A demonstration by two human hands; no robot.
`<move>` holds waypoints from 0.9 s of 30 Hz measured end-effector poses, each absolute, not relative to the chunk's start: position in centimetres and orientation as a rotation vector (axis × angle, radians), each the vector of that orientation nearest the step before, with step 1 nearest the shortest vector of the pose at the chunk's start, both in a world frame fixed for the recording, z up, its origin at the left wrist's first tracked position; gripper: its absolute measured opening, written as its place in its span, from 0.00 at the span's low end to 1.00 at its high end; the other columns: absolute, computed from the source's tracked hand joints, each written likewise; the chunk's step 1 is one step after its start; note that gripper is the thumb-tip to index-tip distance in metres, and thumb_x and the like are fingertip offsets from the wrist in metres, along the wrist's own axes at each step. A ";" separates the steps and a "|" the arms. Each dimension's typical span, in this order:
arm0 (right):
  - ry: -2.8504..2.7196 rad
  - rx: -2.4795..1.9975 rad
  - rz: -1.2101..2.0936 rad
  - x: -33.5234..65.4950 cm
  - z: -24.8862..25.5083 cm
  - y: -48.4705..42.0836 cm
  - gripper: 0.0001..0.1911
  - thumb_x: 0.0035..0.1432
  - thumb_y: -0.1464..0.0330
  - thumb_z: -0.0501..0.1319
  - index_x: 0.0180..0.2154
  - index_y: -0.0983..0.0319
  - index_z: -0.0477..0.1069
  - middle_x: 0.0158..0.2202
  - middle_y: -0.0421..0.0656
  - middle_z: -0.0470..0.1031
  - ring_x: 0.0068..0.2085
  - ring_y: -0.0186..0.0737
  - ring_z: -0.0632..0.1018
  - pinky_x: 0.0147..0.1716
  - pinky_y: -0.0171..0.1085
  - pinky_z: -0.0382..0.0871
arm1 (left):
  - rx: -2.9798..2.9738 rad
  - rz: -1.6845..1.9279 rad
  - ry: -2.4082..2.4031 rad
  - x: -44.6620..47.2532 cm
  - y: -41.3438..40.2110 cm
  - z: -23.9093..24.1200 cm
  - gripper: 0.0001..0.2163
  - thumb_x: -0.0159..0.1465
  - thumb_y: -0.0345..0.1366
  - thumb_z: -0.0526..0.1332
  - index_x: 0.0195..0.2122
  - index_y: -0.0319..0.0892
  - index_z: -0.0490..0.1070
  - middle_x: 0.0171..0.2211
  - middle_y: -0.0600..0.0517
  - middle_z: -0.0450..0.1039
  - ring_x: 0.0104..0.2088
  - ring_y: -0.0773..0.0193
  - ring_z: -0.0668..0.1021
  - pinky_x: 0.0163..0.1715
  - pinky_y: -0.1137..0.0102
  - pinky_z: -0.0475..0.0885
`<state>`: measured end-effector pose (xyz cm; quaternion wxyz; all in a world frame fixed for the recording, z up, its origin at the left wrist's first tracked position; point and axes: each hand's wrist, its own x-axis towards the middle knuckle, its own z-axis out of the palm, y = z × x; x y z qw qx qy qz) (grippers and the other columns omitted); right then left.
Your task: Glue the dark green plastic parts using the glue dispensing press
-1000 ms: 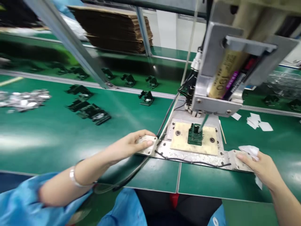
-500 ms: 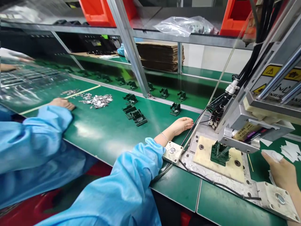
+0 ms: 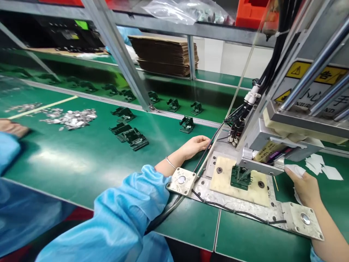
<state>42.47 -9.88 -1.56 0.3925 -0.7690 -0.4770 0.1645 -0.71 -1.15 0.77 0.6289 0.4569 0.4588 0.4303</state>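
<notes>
My left hand [image 3: 194, 144] rests palm down on the green table beside the black cables, a little short of a dark green plastic part [image 3: 187, 124]; it holds nothing. My right hand [image 3: 304, 183] holds a white tissue [image 3: 296, 169] next to the machine head [image 3: 275, 145]. A green part [image 3: 240, 177] sits on the tan fixture plate [image 3: 228, 183] under the dispensing tip. Two metal button pads lie at the fixture's corners: the left button pad [image 3: 181, 180] and the right button pad [image 3: 304, 219], both untouched.
More dark green parts [image 3: 128, 133] lie on the table and along the conveyor belt [image 3: 152, 97]. A heap of small metal pieces [image 3: 71, 118] lies at the left, near another person's hand [image 3: 11, 127]. White paper scraps [image 3: 324, 167] lie at the right. Cardboard is stacked behind.
Both hands have left the button pads. My left hand moved forward onto the table toward the green part; my right hand moved up beside the machine head with the tissue. The view swung left.
</notes>
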 end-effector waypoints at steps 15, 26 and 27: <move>-1.135 -1.742 0.541 41.1 -1.9 -9.1 0.24 0.42 0.51 0.66 0.34 0.64 0.79 0.35 0.49 0.81 0.41 0.55 0.80 0.44 0.48 0.71 | 0.986 0.931 1.164 -0.5 -1.6 3.1 0.18 0.50 0.42 0.74 0.33 0.39 0.69 0.31 0.57 0.75 0.37 0.71 0.75 0.44 0.76 0.69; -1.130 -1.720 0.563 41.0 -1.9 -9.1 0.22 0.43 0.51 0.67 0.33 0.62 0.78 0.35 0.48 0.81 0.41 0.55 0.79 0.44 0.48 0.71 | 0.926 0.967 1.217 -0.8 -0.8 2.3 0.29 0.29 0.50 0.79 0.27 0.41 0.70 0.30 0.54 0.76 0.36 0.68 0.76 0.40 0.77 0.72; -1.132 -1.722 0.567 41.0 -1.9 -9.1 0.22 0.43 0.51 0.67 0.33 0.62 0.78 0.35 0.48 0.81 0.41 0.55 0.79 0.44 0.48 0.71 | 0.928 0.970 1.212 -0.8 -0.8 2.3 0.29 0.29 0.50 0.79 0.27 0.41 0.70 0.30 0.54 0.76 0.35 0.68 0.76 0.39 0.76 0.72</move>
